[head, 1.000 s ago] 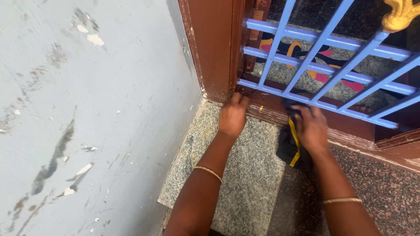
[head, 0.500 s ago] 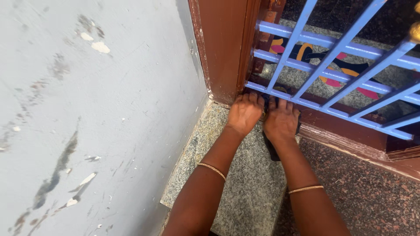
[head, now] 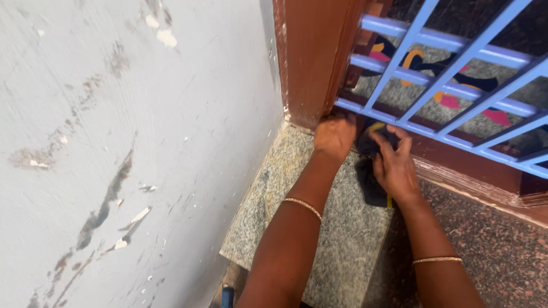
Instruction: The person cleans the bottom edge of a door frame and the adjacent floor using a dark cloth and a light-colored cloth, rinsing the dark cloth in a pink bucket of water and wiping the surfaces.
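In the head view, the person looks down at a corner where a grey painted wall (head: pixel 131 114) on the left meets a brown wooden door frame (head: pixel 311 57). To the right of the frame stands a blue metal grille gate (head: pixel 451 63), and behind its bars there is a speckled floor with a black, pink and orange pattern (head: pixel 451 85).

The left hand (head: pixel 335 136) is at the far end of the grey granite step (head: pixel 319 228), just at the foot of the door frame, under the lowest blue bar. Its fingers are curled down against the corner; I cannot tell if they hold something.

The right hand (head: pixel 395 165) is just beside the left one, on its right. Its grip is clamped on a black cloth with a yellow stripe (head: pixel 371 182). The cloth is bunched between the two hands, pressed against the brown threshold (head: pixel 468 165) below the gate, and part of it hangs down onto the granite step.

Each wrist carries a thin gold bangle (head: pixel 302 206). On the right, near side, the floor is reddish speckled stone (head: pixel 502 239). The wall has scuffs and chipped paint.
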